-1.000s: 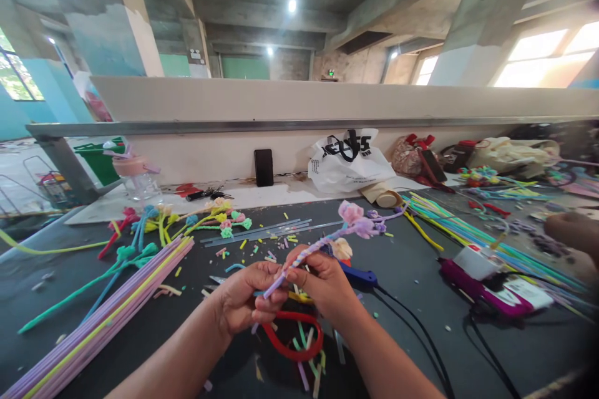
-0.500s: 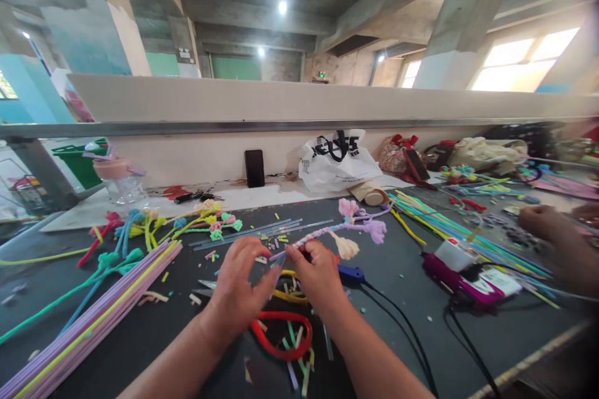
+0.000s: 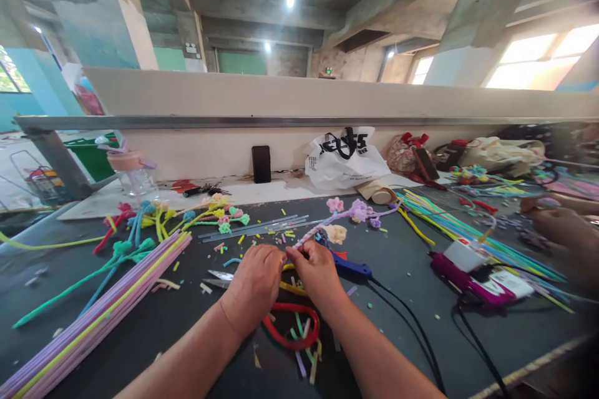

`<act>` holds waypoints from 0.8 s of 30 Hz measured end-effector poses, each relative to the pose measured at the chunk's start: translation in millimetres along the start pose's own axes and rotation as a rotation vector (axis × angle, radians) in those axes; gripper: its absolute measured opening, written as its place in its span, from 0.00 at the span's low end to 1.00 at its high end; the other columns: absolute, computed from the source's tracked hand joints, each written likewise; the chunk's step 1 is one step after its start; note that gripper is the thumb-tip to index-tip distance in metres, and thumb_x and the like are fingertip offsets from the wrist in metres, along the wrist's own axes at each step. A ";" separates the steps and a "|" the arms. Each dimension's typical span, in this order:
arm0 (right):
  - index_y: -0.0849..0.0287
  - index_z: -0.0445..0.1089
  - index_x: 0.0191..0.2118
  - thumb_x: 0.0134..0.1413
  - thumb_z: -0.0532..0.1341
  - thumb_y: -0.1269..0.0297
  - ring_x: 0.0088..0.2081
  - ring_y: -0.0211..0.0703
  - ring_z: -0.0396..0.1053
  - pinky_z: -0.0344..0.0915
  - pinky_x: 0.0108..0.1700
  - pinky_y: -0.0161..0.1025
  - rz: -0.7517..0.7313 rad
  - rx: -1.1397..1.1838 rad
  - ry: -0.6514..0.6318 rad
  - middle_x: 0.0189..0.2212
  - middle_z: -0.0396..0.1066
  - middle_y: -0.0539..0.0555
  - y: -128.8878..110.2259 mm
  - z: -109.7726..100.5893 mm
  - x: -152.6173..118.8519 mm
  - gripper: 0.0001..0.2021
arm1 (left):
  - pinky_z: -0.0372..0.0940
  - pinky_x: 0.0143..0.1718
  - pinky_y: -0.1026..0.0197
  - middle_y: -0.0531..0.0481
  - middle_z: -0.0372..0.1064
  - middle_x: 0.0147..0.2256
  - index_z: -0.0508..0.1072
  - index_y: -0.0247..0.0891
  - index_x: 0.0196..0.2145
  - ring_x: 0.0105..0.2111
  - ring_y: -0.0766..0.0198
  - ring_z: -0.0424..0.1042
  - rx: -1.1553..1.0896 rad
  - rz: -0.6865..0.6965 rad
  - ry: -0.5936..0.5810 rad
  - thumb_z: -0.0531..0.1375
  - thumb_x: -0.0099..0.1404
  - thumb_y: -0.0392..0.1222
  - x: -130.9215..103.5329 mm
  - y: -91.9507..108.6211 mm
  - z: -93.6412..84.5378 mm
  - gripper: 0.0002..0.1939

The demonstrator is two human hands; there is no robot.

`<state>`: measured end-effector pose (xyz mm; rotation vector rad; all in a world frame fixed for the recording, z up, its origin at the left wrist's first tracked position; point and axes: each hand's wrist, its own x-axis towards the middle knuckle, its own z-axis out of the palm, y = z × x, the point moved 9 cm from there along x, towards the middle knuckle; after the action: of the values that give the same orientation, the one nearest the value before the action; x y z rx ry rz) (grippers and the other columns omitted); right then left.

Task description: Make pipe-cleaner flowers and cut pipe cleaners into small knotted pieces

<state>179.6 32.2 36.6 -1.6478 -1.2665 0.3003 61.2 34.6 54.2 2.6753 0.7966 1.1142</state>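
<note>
My right hand point(image 3: 317, 265) pinches the lower end of a twisted pink and lilac stem point(image 3: 312, 232) that slants up to the right. Lilac flowers point(image 3: 359, 211), a pink one point(image 3: 335, 204) and a cream one point(image 3: 336, 234) sit around its upper end. My left hand point(image 3: 256, 279) is closed at the stem's bottom tip, its fingertips touching those of my right hand. Scissors point(image 3: 219, 278) lie partly under my left hand. A blue-handled tool point(image 3: 352, 268) with a black cord is just right of my right hand. Below both hands lies a red loop point(image 3: 299, 343).
A bundle of pastel sticks point(image 3: 107, 312) and fuzzy flowers point(image 3: 124, 249) lie left. A phone point(image 3: 261, 164) and white bag point(image 3: 345, 165) stand behind. At right are a purple device point(image 3: 472, 283), more sticks point(image 3: 472, 230) and another person's hand point(image 3: 556, 227).
My left hand has closed its fingers and moved in against my right fingertips. The flowers have turned at the stem's upper end. The view has shifted slightly.
</note>
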 end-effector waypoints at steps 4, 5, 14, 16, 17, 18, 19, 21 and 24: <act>0.60 0.63 0.17 0.42 0.58 0.67 0.22 0.36 0.60 0.56 0.26 0.33 -0.057 0.054 -0.089 0.17 0.63 0.49 -2.4 4.5 -0.9 0.08 | 0.57 0.29 0.62 0.50 0.65 0.22 0.70 0.35 0.23 0.25 0.65 0.63 -0.458 -0.430 -0.117 0.54 0.58 0.39 0.2 -37.6 10.0 0.09; 0.60 0.64 0.18 0.43 0.58 0.67 0.24 0.37 0.61 0.57 0.28 0.33 -0.082 0.086 -0.116 0.18 0.64 0.49 -5.5 4.9 -2.1 0.07 | 0.56 0.26 0.63 0.51 0.64 0.20 0.69 0.34 0.22 0.22 0.67 0.61 -0.645 -0.559 -0.171 0.56 0.56 0.41 -4.1 -44.7 17.9 0.09; 0.59 0.66 0.22 0.47 0.58 0.66 0.26 0.36 0.62 0.59 0.31 0.34 -0.315 0.526 -0.309 0.23 0.63 0.49 -41.0 -0.7 -17.7 0.06 | 0.53 0.20 0.65 0.53 0.59 0.16 0.66 0.31 0.21 0.15 0.71 0.56 -1.905 -0.865 -0.644 0.62 0.47 0.35 -33.5 1.6 60.4 0.06; 0.59 0.66 0.23 0.48 0.58 0.65 0.26 0.36 0.61 0.59 0.30 0.34 -0.287 0.576 -0.335 0.23 0.62 0.49 -37.6 3.0 -18.3 0.07 | 0.51 0.20 0.66 0.54 0.57 0.16 0.66 0.31 0.21 0.14 0.73 0.54 -1.991 -0.854 -0.718 0.62 0.47 0.33 -34.6 13.7 61.1 0.06; 0.59 0.66 0.23 0.48 0.58 0.64 0.25 0.36 0.61 0.59 0.29 0.33 -0.254 0.587 -0.354 0.23 0.61 0.48 -34.3 6.2 -18.3 0.07 | 0.50 0.20 0.67 0.54 0.56 0.15 0.66 0.31 0.21 0.14 0.74 0.54 -2.010 -0.852 -0.733 0.62 0.47 0.33 -34.6 16.7 61.4 0.06; 0.59 0.66 0.23 0.48 0.58 0.64 0.24 0.35 0.61 0.59 0.28 0.33 -0.213 0.593 -0.372 0.23 0.61 0.48 -30.5 9.4 -18.1 0.07 | 0.50 0.20 0.67 0.54 0.57 0.15 0.66 0.31 0.21 0.14 0.74 0.54 -2.011 -0.852 -0.722 0.62 0.48 0.33 -33.9 16.9 61.7 0.06; 0.59 0.65 0.24 0.48 0.59 0.62 0.24 0.36 0.61 0.58 0.27 0.33 -0.168 0.592 -0.385 0.22 0.61 0.48 -26.4 12.2 -17.8 0.08 | 0.51 0.20 0.66 0.53 0.58 0.16 0.66 0.30 0.22 0.15 0.73 0.55 -1.994 -0.858 -0.691 0.62 0.48 0.34 -33.0 14.3 62.1 0.07; 0.60 0.65 0.24 0.47 0.59 0.60 0.23 0.36 0.60 0.58 0.26 0.33 -0.091 0.562 -0.389 0.21 0.62 0.48 -19.0 14.9 -16.5 0.09 | 0.54 0.22 0.65 0.52 0.61 0.17 0.67 0.30 0.22 0.16 0.72 0.58 -1.912 -0.874 -0.587 0.63 0.48 0.36 -31.0 2.1 62.0 0.07; 0.61 0.65 0.23 0.46 0.59 0.58 0.23 0.35 0.60 0.59 0.27 0.33 -0.047 0.455 -0.326 0.20 0.63 0.48 -11.4 10.2 -12.1 0.11 | 0.58 0.25 0.63 0.50 0.65 0.20 0.69 0.31 0.23 0.19 0.69 0.63 -1.713 -0.840 -0.447 0.64 0.49 0.40 -26.4 -20.6 54.4 0.09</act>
<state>160.7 27.2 36.7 -1.2073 -1.3508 0.7922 74.7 42.5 -7.7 0.8836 0.3818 0.4309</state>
